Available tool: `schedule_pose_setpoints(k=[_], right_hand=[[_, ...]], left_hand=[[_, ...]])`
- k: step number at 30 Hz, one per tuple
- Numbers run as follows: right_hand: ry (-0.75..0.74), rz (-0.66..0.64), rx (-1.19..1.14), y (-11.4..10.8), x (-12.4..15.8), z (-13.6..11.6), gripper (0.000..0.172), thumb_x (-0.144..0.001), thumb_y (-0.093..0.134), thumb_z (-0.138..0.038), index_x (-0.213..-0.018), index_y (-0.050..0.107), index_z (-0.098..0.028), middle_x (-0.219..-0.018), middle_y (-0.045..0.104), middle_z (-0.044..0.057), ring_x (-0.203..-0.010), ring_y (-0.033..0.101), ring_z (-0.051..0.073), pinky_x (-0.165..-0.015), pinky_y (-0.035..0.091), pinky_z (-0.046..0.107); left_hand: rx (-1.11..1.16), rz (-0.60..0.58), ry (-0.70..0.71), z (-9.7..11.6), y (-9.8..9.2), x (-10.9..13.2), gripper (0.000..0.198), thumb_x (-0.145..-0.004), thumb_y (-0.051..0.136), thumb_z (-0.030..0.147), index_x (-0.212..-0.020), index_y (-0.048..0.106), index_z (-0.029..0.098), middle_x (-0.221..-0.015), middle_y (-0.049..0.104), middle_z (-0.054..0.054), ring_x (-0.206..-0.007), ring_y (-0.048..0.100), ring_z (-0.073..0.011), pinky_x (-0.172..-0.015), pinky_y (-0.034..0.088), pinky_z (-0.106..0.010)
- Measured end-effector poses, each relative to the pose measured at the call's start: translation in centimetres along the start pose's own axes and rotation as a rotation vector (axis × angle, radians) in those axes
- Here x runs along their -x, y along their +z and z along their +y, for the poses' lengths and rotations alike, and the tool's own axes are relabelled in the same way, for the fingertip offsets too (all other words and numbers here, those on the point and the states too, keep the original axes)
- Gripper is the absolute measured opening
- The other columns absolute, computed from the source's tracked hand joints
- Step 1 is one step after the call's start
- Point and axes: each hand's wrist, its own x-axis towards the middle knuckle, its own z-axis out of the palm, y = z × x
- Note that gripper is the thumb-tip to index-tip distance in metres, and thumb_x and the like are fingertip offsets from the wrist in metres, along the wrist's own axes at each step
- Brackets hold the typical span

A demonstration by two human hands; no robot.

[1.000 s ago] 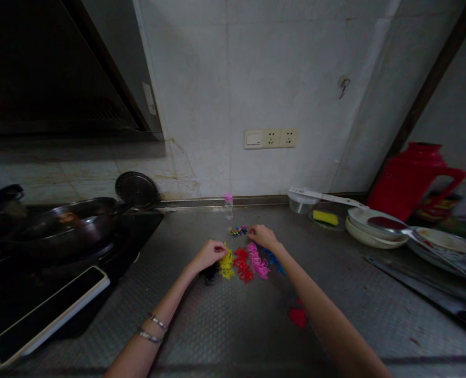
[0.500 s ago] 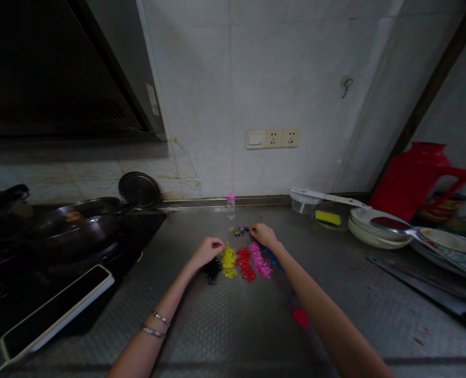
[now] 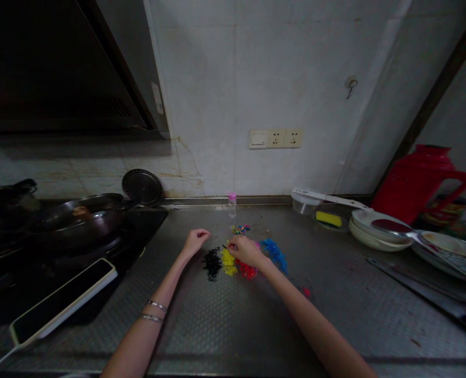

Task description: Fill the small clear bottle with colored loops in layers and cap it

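Note:
Small piles of tiny coloured bands lie sorted on the steel counter: a black pile, a yellow pile, a red pile, a blue pile. A small mixed heap sits behind them. My right hand is pinched closed above the yellow and red piles, covering most of the pink pile. My left hand is curled closed just left of the black pile; what it holds is too small to make out. Two bracelets circle my left wrist.
A small clear bottle with a pink cap stands by the wall. A wok sits on the stove at left, a phone lying near its front edge. Stacked plates, a sponge and a red thermos crowd the right.
My right hand has come from the mixed heap back left over the yellow and red piles. My left hand has drawn away to the left, uncovering the black pile.

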Motion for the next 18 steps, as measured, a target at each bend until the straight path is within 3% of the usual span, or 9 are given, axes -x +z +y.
schedule_pose_setpoints(k=[4,8,13,18], right_hand=[[-0.080,-0.010,0.045,0.7,0.3,-2.7,0.021,-0.081,0.046,-0.024,-0.090,0.066,-0.022,-0.092,0.065,0.004,-0.088,0.057,0.015,-0.069,0.037,0.020],[-0.149,-0.031,0.020,1.2,0.3,-3.2,0.024,-0.081,0.051,-0.034,-0.098,0.064,-0.024,-0.092,0.065,0.003,-0.089,0.056,0.016,-0.071,0.038,0.021],[-0.085,0.065,-0.023,0.7,0.5,-1.2,0.026,-0.083,0.047,-0.036,-0.098,0.064,-0.023,-0.096,0.065,0.004,-0.091,0.057,0.015,-0.075,0.038,0.021],[0.072,0.167,-0.009,-0.3,0.6,2.5,0.026,-0.086,0.042,-0.032,-0.096,0.064,-0.023,-0.100,0.064,0.004,-0.096,0.056,0.015,-0.077,0.038,0.021]], left_hand=[[0.004,-0.009,0.011,-0.3,0.0,0.0,0.023,-0.067,0.054,0.029,-0.071,0.068,0.011,-0.069,0.068,-0.006,-0.066,0.059,-0.0163,-0.062,0.043,-0.024],[-0.021,-0.016,0.011,-0.2,0.1,0.1,0.024,-0.067,0.054,0.029,-0.072,0.068,0.010,-0.069,0.068,-0.006,-0.066,0.059,-0.0160,-0.062,0.043,-0.024],[-0.022,-0.059,-0.002,0.3,0.9,0.2,0.024,-0.067,0.053,0.028,-0.074,0.068,0.010,-0.070,0.068,-0.006,-0.066,0.058,-0.0153,-0.063,0.043,-0.024],[-0.094,-0.199,0.021,0.8,2.9,-0.6,0.031,-0.071,0.051,0.033,-0.076,0.068,0.008,-0.069,0.067,-0.006,-0.063,0.057,-0.0147,-0.060,0.042,-0.023]])
